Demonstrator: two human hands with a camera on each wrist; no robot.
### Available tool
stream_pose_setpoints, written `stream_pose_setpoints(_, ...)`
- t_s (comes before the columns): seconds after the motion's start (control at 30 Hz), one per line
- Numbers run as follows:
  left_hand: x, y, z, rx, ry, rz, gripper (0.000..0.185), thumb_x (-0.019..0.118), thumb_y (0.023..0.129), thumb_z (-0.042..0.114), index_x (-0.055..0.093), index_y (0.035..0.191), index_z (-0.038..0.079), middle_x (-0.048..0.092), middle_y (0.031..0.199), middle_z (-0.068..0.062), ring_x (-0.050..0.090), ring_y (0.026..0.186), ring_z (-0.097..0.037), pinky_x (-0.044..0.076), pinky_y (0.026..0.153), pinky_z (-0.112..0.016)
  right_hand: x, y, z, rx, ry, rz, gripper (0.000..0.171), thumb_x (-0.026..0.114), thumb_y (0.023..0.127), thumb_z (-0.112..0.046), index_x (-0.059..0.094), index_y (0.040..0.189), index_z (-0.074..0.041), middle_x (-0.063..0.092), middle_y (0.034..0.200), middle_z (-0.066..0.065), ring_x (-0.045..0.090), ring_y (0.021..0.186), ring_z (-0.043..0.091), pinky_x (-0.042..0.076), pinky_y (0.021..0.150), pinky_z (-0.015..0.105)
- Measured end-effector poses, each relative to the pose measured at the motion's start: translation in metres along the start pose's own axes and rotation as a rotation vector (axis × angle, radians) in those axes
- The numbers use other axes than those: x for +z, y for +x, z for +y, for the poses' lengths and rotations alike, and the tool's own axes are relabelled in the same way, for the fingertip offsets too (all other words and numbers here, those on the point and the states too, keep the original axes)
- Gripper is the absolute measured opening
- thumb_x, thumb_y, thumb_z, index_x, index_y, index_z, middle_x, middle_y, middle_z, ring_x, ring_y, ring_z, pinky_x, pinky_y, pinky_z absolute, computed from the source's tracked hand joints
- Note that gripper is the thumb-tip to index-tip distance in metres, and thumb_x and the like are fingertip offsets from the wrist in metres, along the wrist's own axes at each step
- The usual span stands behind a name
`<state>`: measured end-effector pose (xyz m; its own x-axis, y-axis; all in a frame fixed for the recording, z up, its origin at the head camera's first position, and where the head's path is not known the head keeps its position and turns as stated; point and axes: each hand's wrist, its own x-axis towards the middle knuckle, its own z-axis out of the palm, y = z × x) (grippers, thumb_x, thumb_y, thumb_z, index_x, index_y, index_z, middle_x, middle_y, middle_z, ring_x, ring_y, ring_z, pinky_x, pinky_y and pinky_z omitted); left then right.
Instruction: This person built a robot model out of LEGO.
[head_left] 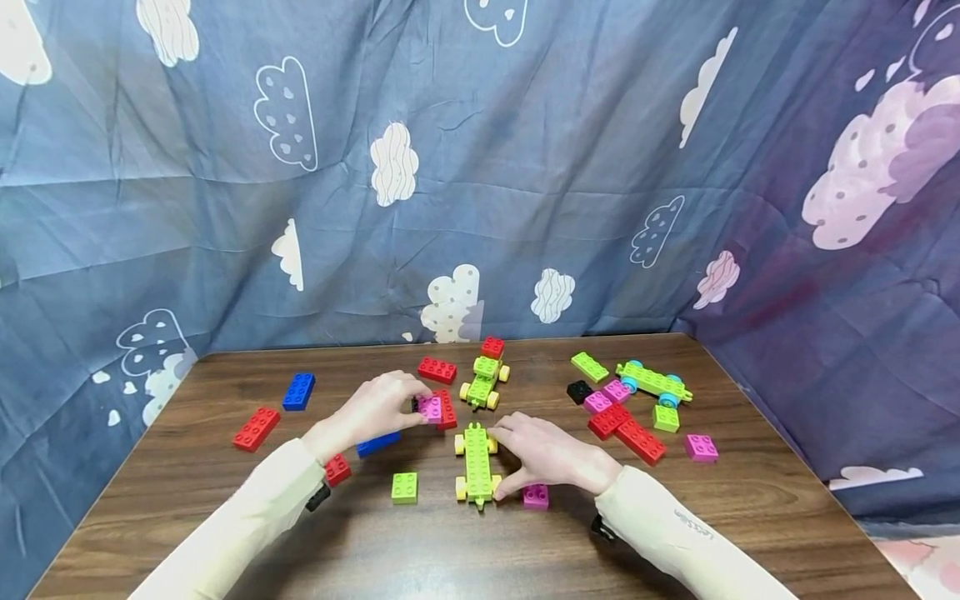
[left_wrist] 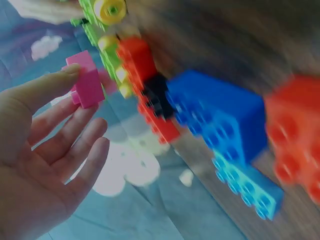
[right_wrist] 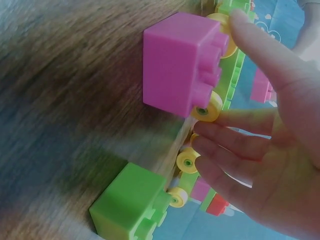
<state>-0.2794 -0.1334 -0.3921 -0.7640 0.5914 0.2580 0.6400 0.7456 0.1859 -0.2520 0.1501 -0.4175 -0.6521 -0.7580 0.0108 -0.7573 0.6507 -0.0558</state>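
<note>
Two hands: both on the brown wood-grain table [head_left: 225,500], among plastic bricks.
Head view: left hand [head_left: 375,410] pinches a small pink plastic brick [head_left: 431,407] beside a long red plastic brick [head_left: 447,410]; right hand [head_left: 543,454] steadies a long lime-green plastic chassis with yellow wheels [head_left: 477,463].
Left wrist view: thumb [left_wrist: 47,85] against the pink brick [left_wrist: 87,82], other fingers loosely spread; blue plastic brick [left_wrist: 220,112] near.
Right wrist view: fingertips [right_wrist: 230,142] touch the chassis wheels [right_wrist: 209,107], relaxed; pink square plastic brick [right_wrist: 175,62] just beside.

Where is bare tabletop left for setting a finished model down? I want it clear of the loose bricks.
The widest bare wood on the table lies at the near edge, between the two sleeves, below the green square brick. Another bare strip runs along the far left edge, behind the blue brick. The middle and right are crowded around both hands and the red bricks.
</note>
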Motion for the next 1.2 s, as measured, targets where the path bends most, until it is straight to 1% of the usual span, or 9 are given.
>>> stream_pose_setpoints(0.1,0.003,0.003,0.013,0.032,-0.024,-0.016,0.030,0.079,0.084,0.032,0.075,0.108,0.014,0.074,0.106,-0.002,0.066,0.099,-0.017,0.058,0.083,-0.036,-0.001,0.000,-0.001,0.013,0.005,-0.013,0.082,0.079,0.073,-0.058,0.061,0.130,-0.002,0.064,0.122,0.008,0.059,0.110,0.020,0.052,0.096,0.036)
stream_pose_setpoints(0.2,0.005,0.005,0.023,0.046,-0.061,-0.035,0.031,0.077,0.085,0.034,0.075,0.110,0.015,0.073,0.106,-0.001,0.066,0.100,-0.016,0.057,0.082,-0.035,-0.002,0.001,-0.001,0.026,0.013,-0.025,0.082,0.079,0.074,-0.058,0.061,0.130,-0.002,0.064,0.123,0.008,0.059,0.110,0.020,0.052,0.095,0.036)
stream_pose_setpoints(0.43,0.010,0.008,0.036,0.065,-0.159,-0.071,0.030,0.078,0.085,0.033,0.075,0.109,0.015,0.073,0.100,0.001,0.066,0.092,-0.020,0.054,0.076,-0.030,-0.003,0.002,-0.002,0.033,0.029,-0.029,0.081,0.078,0.074,-0.059,0.062,0.130,-0.003,0.065,0.121,0.008,0.059,0.107,0.020,0.053,0.091,0.036)
stream_pose_setpoints(0.6,0.016,0.009,0.041,0.050,-0.217,-0.096,0.028,0.077,0.086,0.031,0.075,0.109,0.014,0.073,0.099,0.001,0.064,0.088,-0.020,0.049,0.072,-0.024,-0.002,0.003,-0.002,0.037,0.032,-0.030,0.081,0.079,0.074,-0.059,0.062,0.130,-0.003,0.065,0.121,0.008,0.059,0.106,0.020,0.053,0.090,0.036)
stream_pose_setpoints(0.77,0.022,0.009,0.045,0.045,-0.227,-0.088,0.028,0.076,0.087,0.033,0.075,0.108,0.015,0.073,0.099,0.001,0.063,0.087,-0.020,0.046,0.070,-0.023,-0.002,0.002,-0.001,0.026,0.015,-0.020,0.081,0.079,0.073,-0.059,0.063,0.129,-0.003,0.066,0.120,0.008,0.059,0.107,0.020,0.054,0.090,0.036)
stream_pose_setpoints(0.9,0.026,0.011,0.048,0.054,-0.218,-0.080,0.027,0.075,0.088,0.032,0.075,0.108,0.014,0.074,0.103,0.000,0.067,0.092,-0.019,0.051,0.073,-0.026,-0.001,0.002,-0.002,0.023,0.004,-0.003,0.081,0.080,0.072,-0.059,0.063,0.129,-0.004,0.066,0.119,0.007,0.059,0.108,0.020,0.054,0.091,0.036)
stream_pose_setpoints(1.0,0.030,0.012,0.047,0.045,-0.227,-0.090,0.028,0.075,0.088,0.032,0.075,0.108,0.014,0.075,0.104,0.000,0.068,0.094,-0.018,0.053,0.076,-0.027,0.000,0.002,-0.002,0.023,0.002,0.005,0.081,0.080,0.072,-0.059,0.063,0.129,-0.004,0.066,0.118,0.006,0.060,0.107,0.019,0.054,0.091,0.035)
stream_pose_setpoints(1.1,0.034,0.012,0.047,0.029,-0.242,-0.102,0.028,0.075,0.088,0.031,0.075,0.109,0.013,0.075,0.103,0.000,0.068,0.093,-0.018,0.054,0.075,-0.026,0.000,0.001,-0.001,0.017,0.004,0.012,0.081,0.081,0.072,-0.058,0.063,0.128,-0.003,0.067,0.118,0.006,0.060,0.107,0.019,0.054,0.091,0.035)
stream_pose_setpoints(1.2,0.035,0.011,0.047,0.021,-0.258,-0.105,0.028,0.076,0.087,0.030,0.074,0.108,0.012,0.075,0.102,-0.001,0.069,0.092,-0.019,0.056,0.076,-0.029,0.000,0.000,-0.001,0.016,0.009,0.014,0.081,0.081,0.072,-0.058,0.063,0.128,-0.003,0.067,0.118,0.007,0.060,0.108,0.019,0.054,0.091,0.035)
